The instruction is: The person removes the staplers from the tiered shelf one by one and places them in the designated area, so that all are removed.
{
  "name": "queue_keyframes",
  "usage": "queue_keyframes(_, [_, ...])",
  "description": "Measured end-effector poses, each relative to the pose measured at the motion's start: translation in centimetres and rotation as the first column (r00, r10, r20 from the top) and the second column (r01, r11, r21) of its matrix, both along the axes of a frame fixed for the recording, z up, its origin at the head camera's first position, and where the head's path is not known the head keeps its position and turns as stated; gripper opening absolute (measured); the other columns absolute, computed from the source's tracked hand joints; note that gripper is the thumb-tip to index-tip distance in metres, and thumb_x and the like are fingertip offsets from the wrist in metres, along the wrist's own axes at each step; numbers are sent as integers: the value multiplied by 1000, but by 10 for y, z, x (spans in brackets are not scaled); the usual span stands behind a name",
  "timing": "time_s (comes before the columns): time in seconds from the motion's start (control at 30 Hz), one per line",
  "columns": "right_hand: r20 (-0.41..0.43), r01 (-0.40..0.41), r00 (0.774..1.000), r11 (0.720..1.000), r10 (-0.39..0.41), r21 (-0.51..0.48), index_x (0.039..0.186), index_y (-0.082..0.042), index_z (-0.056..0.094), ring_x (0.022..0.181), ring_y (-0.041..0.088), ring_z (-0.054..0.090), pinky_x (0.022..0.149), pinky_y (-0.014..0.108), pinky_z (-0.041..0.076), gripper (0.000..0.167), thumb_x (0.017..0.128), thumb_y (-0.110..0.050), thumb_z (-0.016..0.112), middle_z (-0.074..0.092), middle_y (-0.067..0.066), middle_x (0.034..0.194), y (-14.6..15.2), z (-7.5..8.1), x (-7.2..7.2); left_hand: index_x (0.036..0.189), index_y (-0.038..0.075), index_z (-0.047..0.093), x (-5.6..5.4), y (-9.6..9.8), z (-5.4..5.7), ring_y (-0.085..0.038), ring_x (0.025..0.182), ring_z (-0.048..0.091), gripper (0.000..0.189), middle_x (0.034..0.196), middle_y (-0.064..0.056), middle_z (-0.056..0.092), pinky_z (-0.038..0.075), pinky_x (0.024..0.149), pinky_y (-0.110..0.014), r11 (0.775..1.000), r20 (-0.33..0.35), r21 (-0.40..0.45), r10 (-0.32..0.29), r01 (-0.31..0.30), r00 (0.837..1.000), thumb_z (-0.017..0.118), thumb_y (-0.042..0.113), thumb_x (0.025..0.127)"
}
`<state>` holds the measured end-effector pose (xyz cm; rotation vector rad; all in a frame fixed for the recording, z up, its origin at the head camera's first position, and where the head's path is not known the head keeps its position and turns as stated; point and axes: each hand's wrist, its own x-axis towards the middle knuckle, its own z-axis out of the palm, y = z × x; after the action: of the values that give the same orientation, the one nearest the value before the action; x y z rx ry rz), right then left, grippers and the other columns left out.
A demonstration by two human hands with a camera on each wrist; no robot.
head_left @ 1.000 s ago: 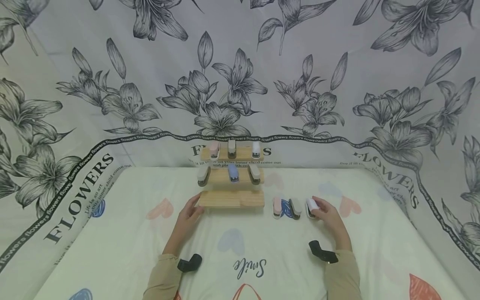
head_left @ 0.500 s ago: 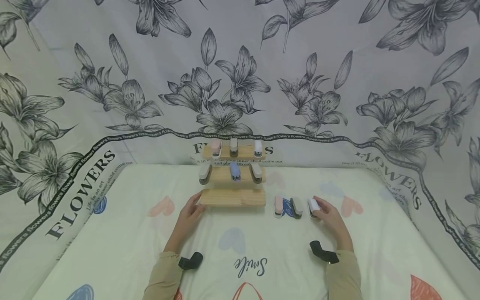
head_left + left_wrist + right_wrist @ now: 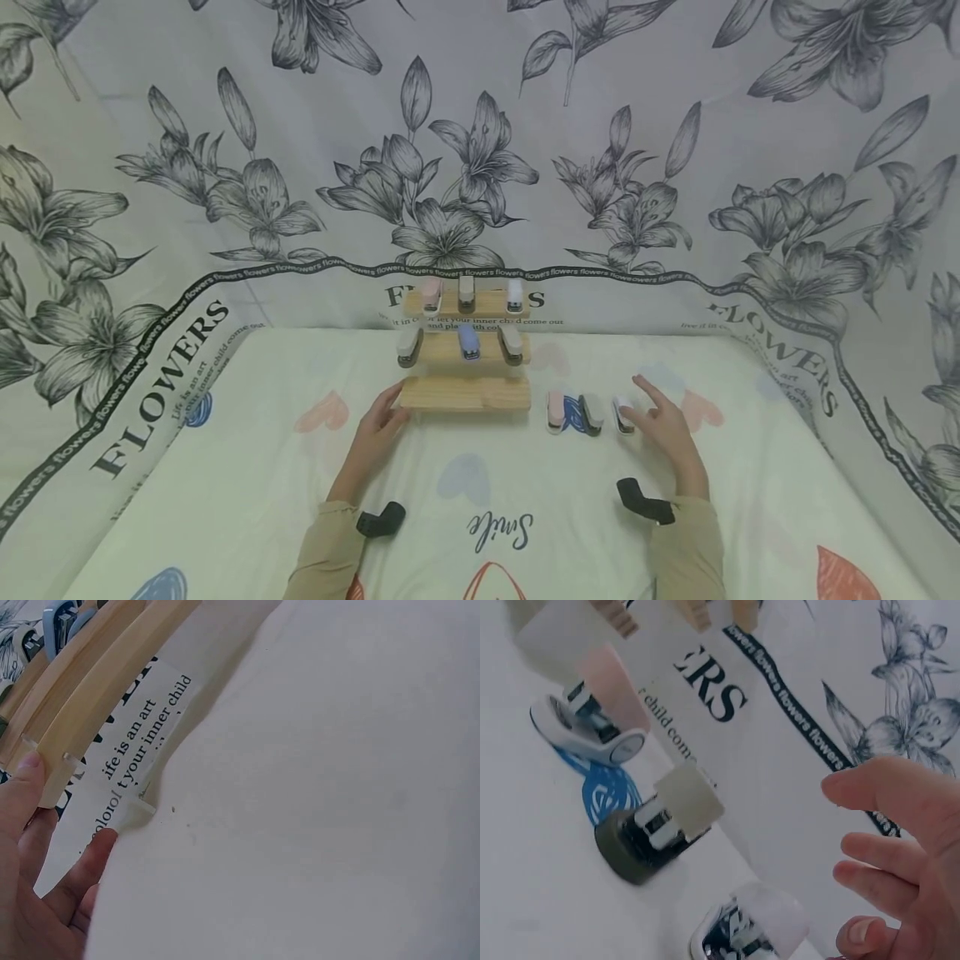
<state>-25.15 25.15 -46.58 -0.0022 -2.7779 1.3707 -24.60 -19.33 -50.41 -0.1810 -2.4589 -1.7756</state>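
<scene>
Backdrop: grey-white cloth w/ black lily print and "FLOWERS" lettering, hung behind and at both sides. Desk (image 3: 225, 467) covered w/ pale sheet, pastel hearts, "Smile" script near front edge.

Three-tier pale wooden step rack (image 3: 465, 393) at centre of desk's back edge. Top tier: 3 small staplers. Middle tier: 3 more, blue one in centre. Bottom tier bare.

Row of 3 loose mini staplers on desk, just right of rack, side by side, apart from each other: pink-topped mini stapler (image 3: 555, 411) nearest rack, grey-beige-topped mini stapler w/ dark base (image 3: 590, 414) in middle, white-topped mini stapler (image 3: 623, 414) outermost.

Left hand (image 3: 378, 433): at rack's front-left corner, fingers extended, tips touching bottom tier's end. Left wrist view shows a fingertip (image 3: 30, 761) against the wood edge; nothing gripped.

Right hand (image 3: 663, 425): just right of white-topped mini stapler, fingers spread and lifted, index raised toward back edge. Right wrist view: fingers (image 3: 877, 855) loosely extended, hovering beside the stapler, holding nothing. Whether thumb contacts the stapler: can't tell.

Both forearms in tan sleeves; black wrist-mounted cam on each, near front edge.
</scene>
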Motion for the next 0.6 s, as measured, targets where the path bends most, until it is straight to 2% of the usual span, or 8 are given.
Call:
queue_keyframes(0.03, [-32, -1, 999, 1000, 0, -20, 138, -11, 34, 70, 30, 55, 63, 46, 46, 64, 85, -34, 60, 58, 15, 103, -3, 3, 0, 136, 15, 36, 0, 0, 0, -31, 100, 53, 49, 141, -10, 31, 38, 87, -49, 1000, 1, -1, -1, 2, 1000, 53, 25, 92])
queue_keyframes(0.1, [-103, -27, 995, 996, 18, -86, 136, -10, 38, 48, 15, 41, 45, 36, 40, 60, 85, -32, 61, 53, 6, 66, -10, 10, -1, 136, 17, 36, -2, -1, -1, -29, 101, 53, 49, 141, -8, 30, 39, 87, -47, 1000, 0, -10, -3, 3, 1000, 53, 29, 91])
queue_keyframes(0.13, [-136, -47, 990, 991, 30, -126, 135, -9, 39, 43, 12, 31, 39, 33, 34, 58, 85, -29, 62, 44, 2, 56, -15, 13, -2, 136, 18, 36, -2, -1, -2, -27, 101, 53, 50, 141, -6, 31, 40, 87, -46, 1000, 2, -11, -3, 3, 1000, 53, 31, 91])
queue_keyframes(0.17, [-166, -74, 985, 982, 45, -173, 134, -8, 41, 43, 8, 30, 37, 31, 32, 56, 85, -27, 62, 37, -1, 54, -20, 16, -2, 136, 20, 36, -3, -1, -3, -26, 101, 53, 51, 141, -5, 31, 40, 87, -45, 1000, 2, -14, -2, 2, 1000, 52, 34, 90])
queue_keyframes(0.27, [-228, -181, 967, 939, 115, -293, 132, -4, 42, 46, 8, 34, 40, 22, 33, 50, 87, -16, 61, 46, 3, 67, -36, 24, -4, 136, 22, 36, -4, -3, -7, -24, 102, 54, 52, 141, -3, 32, 41, 87, -43, 1000, -1, -25, 5, -5, 1000, 52, 39, 89])
queue_keyframes(0.4, [-258, -284, 945, 894, 200, -347, 129, 2, 42, 57, 11, 45, 53, 21, 40, 49, 85, -6, 61, 53, 16, 107, -58, 34, -10, 136, 22, 36, -4, -4, -11, -25, 102, 53, 53, 141, -4, 32, 41, 86, -44, 999, -13, -38, 9, -9, 1000, 51, 40, 89])
queue_keyframes(0.5, [-251, -318, 937, 893, 244, -318, 129, 4, 41, 65, 14, 48, 62, 22, 41, 50, 84, -4, 62, 44, 19, 127, -79, 46, -15, 136, 22, 36, -4, -6, -11, -25, 102, 53, 52, 141, -4, 32, 41, 86, -45, 1000, -11, -21, 8, -8, 1000, 52, 39, 89])
queue_keyframes(0.6, [-232, -330, 934, 906, 272, -264, 129, 3, 42, 66, 18, 45, 59, 22, 39, 50, 84, -7, 62, 43, 19, 129, -96, 59, -20, 136, 21, 36, -3, -6, -11, -25, 101, 53, 52, 141, -5, 31, 41, 86, -45, 1000, -6, -6, -2, 2, 1000, 52, 37, 90])
